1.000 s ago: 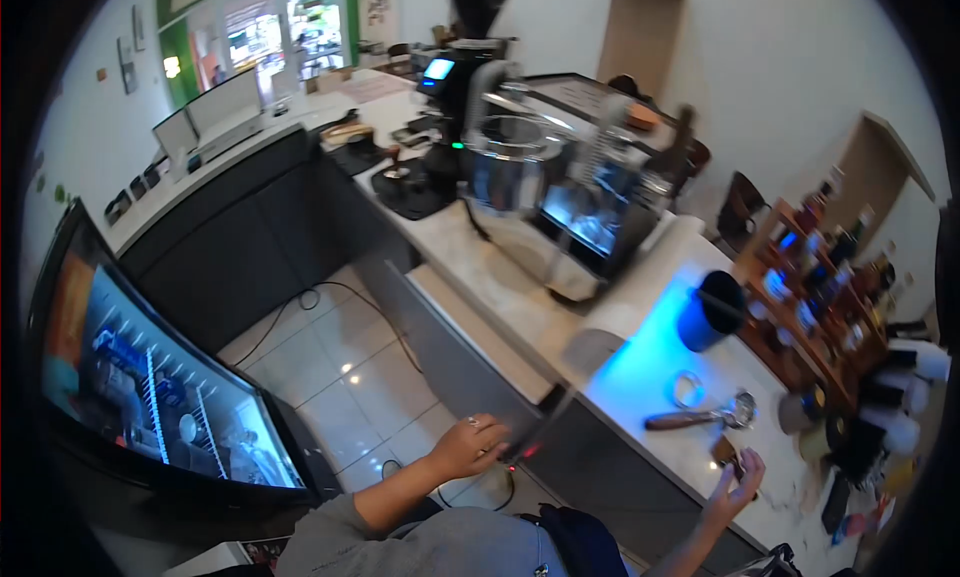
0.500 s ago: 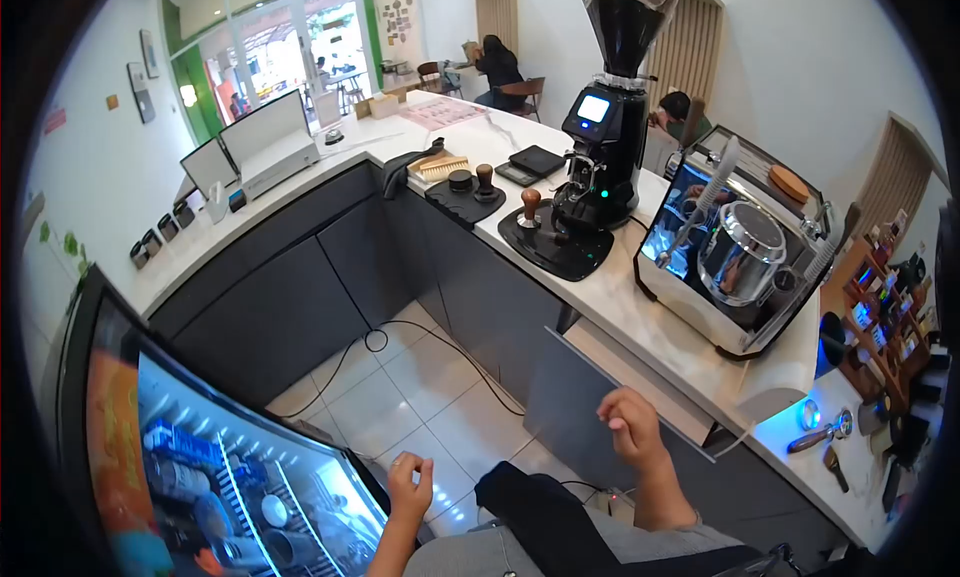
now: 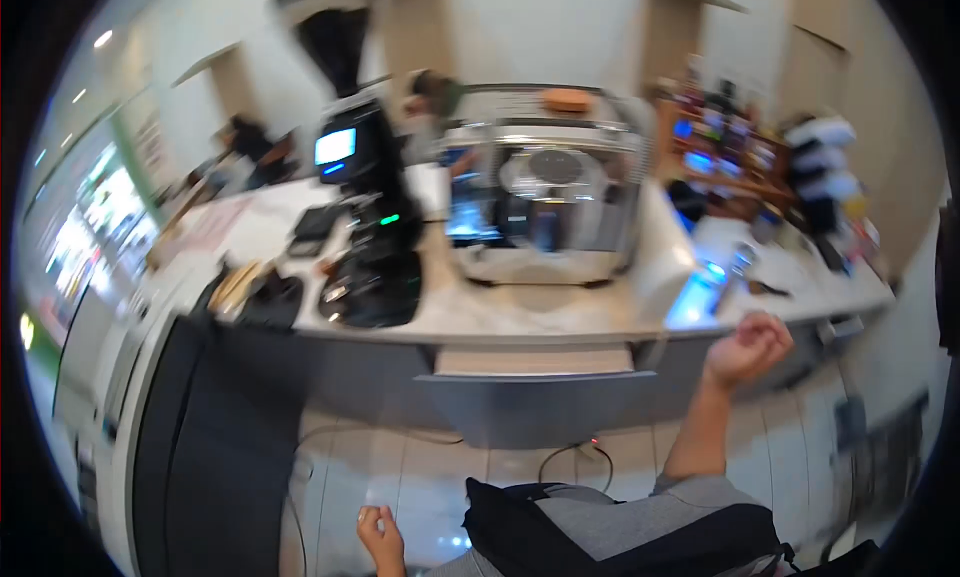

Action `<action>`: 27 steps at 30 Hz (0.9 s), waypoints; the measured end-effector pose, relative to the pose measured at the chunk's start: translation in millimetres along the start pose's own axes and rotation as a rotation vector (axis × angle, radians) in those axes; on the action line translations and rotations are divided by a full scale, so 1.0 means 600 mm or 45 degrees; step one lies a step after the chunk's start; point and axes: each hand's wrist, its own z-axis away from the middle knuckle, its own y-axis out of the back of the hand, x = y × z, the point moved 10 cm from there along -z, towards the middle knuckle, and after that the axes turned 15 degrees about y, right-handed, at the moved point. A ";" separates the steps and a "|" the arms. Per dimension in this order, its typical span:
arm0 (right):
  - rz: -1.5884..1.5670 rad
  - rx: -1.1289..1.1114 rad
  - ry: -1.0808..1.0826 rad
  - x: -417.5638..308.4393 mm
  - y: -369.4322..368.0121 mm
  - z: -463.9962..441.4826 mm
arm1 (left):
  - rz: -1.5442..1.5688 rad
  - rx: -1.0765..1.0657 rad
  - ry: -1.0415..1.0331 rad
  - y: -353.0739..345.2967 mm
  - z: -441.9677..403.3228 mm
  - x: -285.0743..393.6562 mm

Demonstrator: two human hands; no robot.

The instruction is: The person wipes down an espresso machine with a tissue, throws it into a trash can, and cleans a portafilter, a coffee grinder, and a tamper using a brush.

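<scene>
My left hand (image 3: 381,534) hangs low over the tiled floor, its fingers curled in, with no object visible in it. Raised at the right, my right hand (image 3: 748,349) has its fingers bent toward the palm; motion blur hides whether it holds something. It is nearest to the counter's front edge, just below a dark-handled item (image 3: 768,290). A drawer (image 3: 535,361) stands pulled out under the espresso machine (image 3: 548,192). Left of that machine is a black coffee grinder (image 3: 367,192).
Wooden shelving with bottles (image 3: 720,157) and stacked cups (image 3: 822,162) occupy the back right. Dark cabinets (image 3: 225,447) stand at left. A cable (image 3: 575,451) lies on the floor. Two people (image 3: 250,149) sit beyond the counter.
The view has swung rightward, bringing the espresso machine to the middle and taking the lit fridge out of sight. My right hand now appears higher and farther right; my left appears lower.
</scene>
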 end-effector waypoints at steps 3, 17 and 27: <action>0.185 0.186 -0.132 0.076 0.116 -0.045 | -0.280 -0.268 0.101 -0.074 -0.013 -0.010; 1.663 -1.429 -0.698 0.562 0.366 -0.011 | -0.325 -0.383 0.204 -0.229 0.045 0.078; 1.715 -1.178 -0.245 0.637 0.528 -0.054 | 0.027 -0.071 0.163 -0.225 0.118 0.122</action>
